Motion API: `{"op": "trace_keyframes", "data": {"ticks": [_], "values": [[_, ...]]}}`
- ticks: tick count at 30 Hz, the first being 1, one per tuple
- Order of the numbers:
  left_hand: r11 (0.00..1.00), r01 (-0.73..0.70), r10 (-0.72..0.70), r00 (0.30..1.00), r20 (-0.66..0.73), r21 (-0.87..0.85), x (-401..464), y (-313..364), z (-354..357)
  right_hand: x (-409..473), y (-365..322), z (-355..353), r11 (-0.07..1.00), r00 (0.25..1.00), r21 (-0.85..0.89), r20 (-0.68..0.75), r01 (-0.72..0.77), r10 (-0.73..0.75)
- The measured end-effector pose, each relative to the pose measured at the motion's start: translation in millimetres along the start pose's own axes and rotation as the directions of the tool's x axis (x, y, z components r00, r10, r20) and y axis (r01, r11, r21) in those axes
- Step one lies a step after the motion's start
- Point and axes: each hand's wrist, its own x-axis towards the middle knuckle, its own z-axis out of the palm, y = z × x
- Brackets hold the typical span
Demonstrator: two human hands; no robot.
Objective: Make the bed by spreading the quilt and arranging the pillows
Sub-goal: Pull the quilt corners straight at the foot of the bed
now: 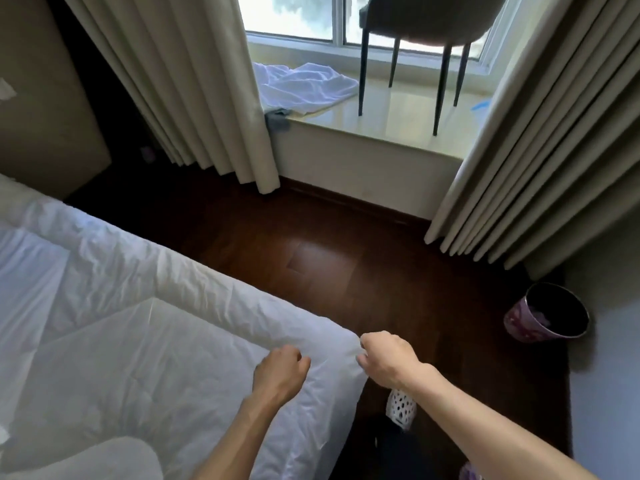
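Note:
A white quilt (121,306) lies spread over the bed, filling the left half of the view, with a folded edge running diagonally. My left hand (280,370) rests as a loose fist on the quilt near its corner. At the corner itself my right hand (384,358) pinches the quilt's edge with closed fingers. A rounded white shape, perhaps a pillow (86,459), shows at the bottom left. The head of the bed is out of view.
Dark wooden floor (329,258) runs beside the bed. Beige curtains (180,81) frame a window ledge (363,140) holding a white cloth (304,86) and a dark chair (422,26). A purple waste bin (547,317) stands at right. A white perforated slipper (401,408) lies below my right arm.

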Motion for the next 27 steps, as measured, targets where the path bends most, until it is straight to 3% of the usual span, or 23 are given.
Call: {"op": "trace_keyframes", "data": {"ticks": [5,16,27], "values": [[0.994,0.051,-0.064,0.988,-0.141,-0.094,96,78,-21,98,46,-88,0.988,0.988,-0.063,-0.041,0.143,-0.146],[0.969,0.191,-0.204,0.976,-0.069,-0.159,216,160,-68,238,88,-195,0.938,0.951,-0.167,-0.011,0.304,-0.310],[0.887,0.368,-0.387,0.922,-0.016,-0.278,377,164,-147,412,24,-287,0.800,0.848,-0.304,0.060,0.518,-0.526]]}}
